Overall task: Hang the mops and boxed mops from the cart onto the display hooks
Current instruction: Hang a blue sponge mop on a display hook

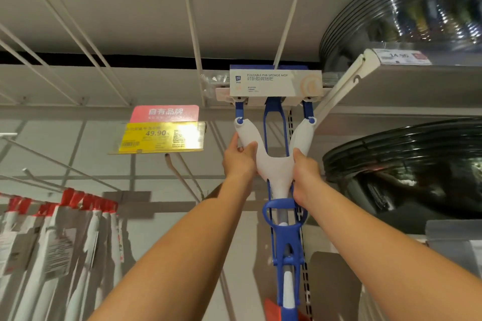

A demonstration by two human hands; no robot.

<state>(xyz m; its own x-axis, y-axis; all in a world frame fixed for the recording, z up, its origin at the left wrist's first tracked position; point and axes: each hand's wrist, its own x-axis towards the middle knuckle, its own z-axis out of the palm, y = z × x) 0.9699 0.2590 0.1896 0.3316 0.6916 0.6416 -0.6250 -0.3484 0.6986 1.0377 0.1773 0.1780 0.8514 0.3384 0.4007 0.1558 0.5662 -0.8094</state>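
both forearms reach up from the bottom of the view toward a sponge mop (273,174) held overhead. left grip (240,161) has thumb and fingers wrapped round the left arm of the mop's white fork. right grip (305,173) is curled round the fork's right side, near where it joins the handle. neither is open, and both carry the mop.

the mop stands nearly upright, with its blue and white handle running down out of view. its head, in a cardboard sleeve (275,83), is right up at the inner end of a long white display hook (288,18). the hook's wire disappears behind the sleeve, so i cannot tell whether the head is threaded on. my guess is that this mop is at the hanging step itself, not yet let go. the cart is out of view, so what remains to hang cannot be judged.

several bare hooks (65,23) stick out at upper left. a yellow price tag (159,137) under a pink sign (164,112) hangs just left of the mop. packaged goods (65,229) with red tops hang at lower left. on the right, a shelf (417,81) and its slanted bracket (339,86) crowd the mop head. stacked dark basins (404,164) sit close beside the right grip, leaving little room on that side.
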